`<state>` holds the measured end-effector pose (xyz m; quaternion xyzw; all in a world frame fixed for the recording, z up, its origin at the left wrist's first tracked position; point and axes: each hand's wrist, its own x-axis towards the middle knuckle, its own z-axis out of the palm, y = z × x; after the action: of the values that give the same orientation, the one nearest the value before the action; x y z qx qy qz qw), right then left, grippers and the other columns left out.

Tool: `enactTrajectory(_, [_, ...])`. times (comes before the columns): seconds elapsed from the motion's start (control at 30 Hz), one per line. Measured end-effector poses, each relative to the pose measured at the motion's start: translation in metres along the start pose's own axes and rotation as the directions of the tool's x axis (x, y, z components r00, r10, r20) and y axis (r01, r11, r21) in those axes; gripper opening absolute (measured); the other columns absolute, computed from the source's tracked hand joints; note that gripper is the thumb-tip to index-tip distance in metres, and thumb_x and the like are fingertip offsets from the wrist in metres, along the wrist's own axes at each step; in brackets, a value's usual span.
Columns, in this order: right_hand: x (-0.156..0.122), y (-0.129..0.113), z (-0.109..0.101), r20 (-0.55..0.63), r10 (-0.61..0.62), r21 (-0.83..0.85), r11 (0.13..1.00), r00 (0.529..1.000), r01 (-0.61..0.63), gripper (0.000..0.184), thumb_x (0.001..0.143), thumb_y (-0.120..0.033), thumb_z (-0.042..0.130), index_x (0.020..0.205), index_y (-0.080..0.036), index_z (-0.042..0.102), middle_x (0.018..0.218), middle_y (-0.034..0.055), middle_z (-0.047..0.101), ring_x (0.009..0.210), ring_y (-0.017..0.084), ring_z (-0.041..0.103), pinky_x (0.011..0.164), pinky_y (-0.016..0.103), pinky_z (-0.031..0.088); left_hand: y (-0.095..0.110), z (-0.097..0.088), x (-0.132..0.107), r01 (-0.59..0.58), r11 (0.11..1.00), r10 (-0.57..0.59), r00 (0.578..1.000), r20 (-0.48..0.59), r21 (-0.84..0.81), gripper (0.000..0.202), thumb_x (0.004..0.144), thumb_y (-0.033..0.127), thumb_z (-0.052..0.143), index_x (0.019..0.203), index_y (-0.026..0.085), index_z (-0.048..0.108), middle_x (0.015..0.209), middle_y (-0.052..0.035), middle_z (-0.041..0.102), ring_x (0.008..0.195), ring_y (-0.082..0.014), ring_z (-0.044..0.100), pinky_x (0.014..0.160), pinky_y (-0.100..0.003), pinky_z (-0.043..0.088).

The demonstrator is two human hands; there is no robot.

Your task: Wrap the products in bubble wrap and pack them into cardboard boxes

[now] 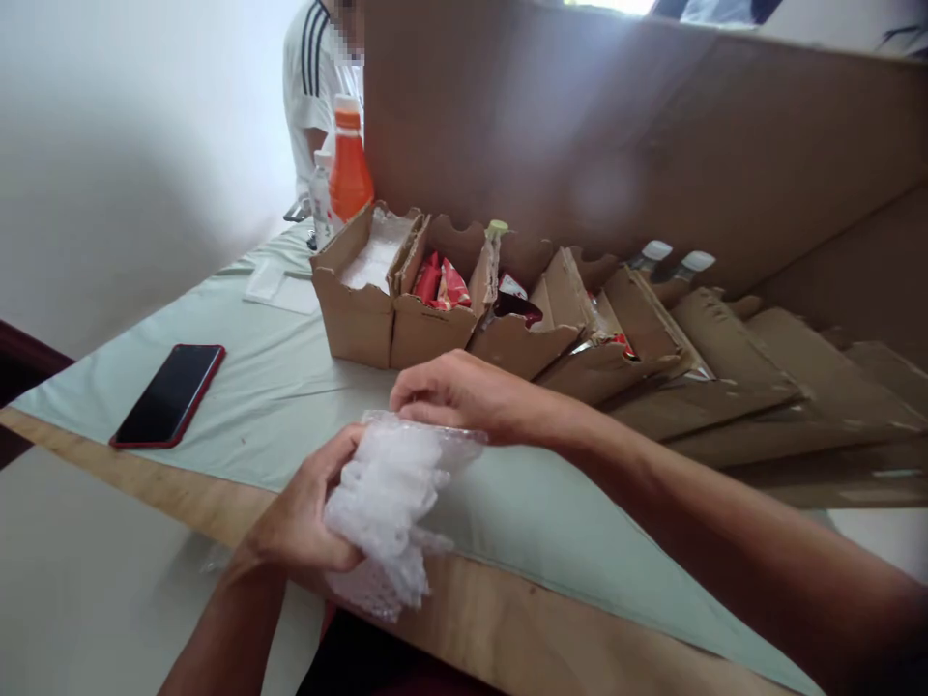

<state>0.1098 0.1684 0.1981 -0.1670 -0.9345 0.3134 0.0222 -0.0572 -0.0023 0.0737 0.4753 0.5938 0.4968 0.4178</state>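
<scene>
My left hand (311,512) grasps a thick bundle of crinkled clear plastic (391,498), thumb on the near side, over the near wooden edge (522,628) of a table spread with a pale green cloth (268,411). My right hand (464,391) reaches in from the right, its fingers bent at the bundle's far edge; whether they pinch the film I cannot tell. To the left, a dark-screened phone with a red rim (170,396) lies flat on the cloth. Beyond my hands, a row of open cardboard bins (355,324) runs rightward: the leftmost holds more clear plastic (378,249), the next red packets (442,282). A tall cardboard panel (551,126) rises behind them. Far left stands an orange bottle (351,169), near a person in a white striped sleeve (313,53).
</scene>
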Motion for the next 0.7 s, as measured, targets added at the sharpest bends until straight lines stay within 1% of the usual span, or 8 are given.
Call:
enactTrajectory(0.07, [0.026, 0.004, -0.014, -0.139, -0.006, -0.069, 0.998, 0.99, -0.004, 0.015, 0.089, -0.009, 0.06, 0.09, -0.014, 0.074, 0.084, 0.0012, 0.074, 0.077, 0.012, 0.063, 0.072, 0.024, 0.044, -0.008, -0.001, 0.013, 0.036, 0.999, -0.034, 0.997, -0.074, 0.018, 0.061, 0.055, 0.025, 0.078, 0.114, 0.021, 0.064, 0.09, -0.002, 0.071, 0.073, -0.0207, 0.066, 0.065, -0.028, 0.052])
enactTrajectory(0.13, [0.056, 0.008, -0.038, -0.313, 0.001, -0.221, 0.972, 0.95, -0.074, 0.016, 0.091, -0.01, 0.059, 0.092, -0.014, 0.074, 0.087, 0.0037, 0.074, 0.082, 0.015, 0.065, 0.074, 0.027, 0.045, -0.017, -0.004, 0.025, 0.09, 0.996, -0.087, 0.977, -0.196, 0.008, 0.059, 0.06, 0.032, 0.076, 0.116, 0.02, 0.06, 0.097, -0.0041, 0.071, 0.083, -0.023, 0.068, 0.072, -0.03, 0.053])
enactTrajectory(0.2, [0.092, 0.01, -0.06, -0.363, 0.018, -0.422, 0.889, 0.932, -0.181, 0.016, 0.091, -0.011, 0.059, 0.09, -0.016, 0.074, 0.09, 0.0062, 0.074, 0.087, 0.019, 0.066, 0.076, 0.031, 0.046, -0.026, -0.006, 0.034, 0.133, 0.991, -0.133, 0.962, -0.237, -0.019, 0.062, 0.061, 0.037, 0.075, 0.117, 0.019, 0.058, 0.1, -0.005, 0.07, 0.088, -0.0244, 0.068, 0.076, -0.033, 0.054])
enactTrajectory(0.3, [0.148, 0.013, -0.073, -0.226, 0.149, -0.674, 0.69, 0.963, -0.265, 0.005, 0.085, -0.015, 0.072, 0.081, -0.018, 0.072, 0.093, 0.0082, 0.075, 0.094, 0.025, 0.069, 0.081, 0.037, 0.048, -0.035, -0.004, 0.04, 0.162, 0.987, -0.161, 0.968, -0.194, -0.013, 0.066, 0.061, 0.036, 0.075, 0.121, 0.02, 0.055, 0.103, -0.0047, 0.069, 0.089, -0.0242, 0.066, 0.079, -0.034, 0.053])
enactTrajectory(0.4, [0.192, 0.019, -0.064, -0.073, 0.351, -0.771, 0.574, 0.933, -0.276, 0.016, 0.075, -0.015, 0.084, 0.07, -0.017, 0.068, 0.088, 0.0054, 0.074, 0.097, 0.028, 0.07, 0.086, 0.041, 0.05, -0.039, 0.001, 0.041, 0.165, 0.986, -0.162, 0.968, -0.189, -0.001, 0.068, 0.062, 0.034, 0.074, 0.125, 0.021, 0.053, 0.108, -0.0052, 0.068, 0.094, -0.0248, 0.066, 0.083, -0.035, 0.052])
enactTrajectory(0.5, [0.217, 0.029, -0.051, -0.084, 0.401, -0.711, 0.617, 0.912, -0.337, 0.024, 0.069, -0.007, 0.083, 0.059, -0.017, 0.064, 0.073, 0.0017, 0.069, 0.096, 0.028, 0.072, 0.087, 0.041, 0.051, -0.04, 0.003, 0.04, 0.168, 0.986, -0.164, 0.971, -0.172, 0.01, 0.068, 0.062, 0.033, 0.073, 0.125, 0.021, 0.053, 0.107, -0.0051, 0.067, 0.097, -0.0257, 0.066, 0.085, -0.037, 0.052])
enactTrajectory(0.6, [0.219, 0.04, -0.048, -0.168, 0.28, -0.645, 0.694, 0.945, -0.32, 0.027, 0.063, -0.003, 0.082, 0.056, -0.018, 0.061, 0.064, 0.0003, 0.063, 0.095, 0.028, 0.071, 0.087, 0.04, 0.052, -0.04, 0.003, 0.041, 0.159, 0.987, -0.153, 0.972, -0.18, 0.02, 0.067, 0.061, 0.032, 0.074, 0.125, 0.021, 0.053, 0.107, -0.0053, 0.067, 0.098, -0.0262, 0.066, 0.086, -0.037, 0.052])
enactTrajectory(0.7, [0.199, 0.039, -0.058, -0.257, 0.169, -0.56, 0.776, 0.952, -0.289, 0.023, 0.068, -0.001, 0.077, 0.063, -0.018, 0.062, 0.069, 0.0015, 0.065, 0.092, 0.024, 0.069, 0.084, 0.035, 0.051, -0.037, 0.003, 0.041, 0.13, 0.992, -0.127, 0.966, -0.225, -0.004, 0.063, 0.062, 0.032, 0.074, 0.121, 0.02, 0.056, 0.105, -0.0049, 0.068, 0.096, -0.0259, 0.066, 0.084, -0.036, 0.053])
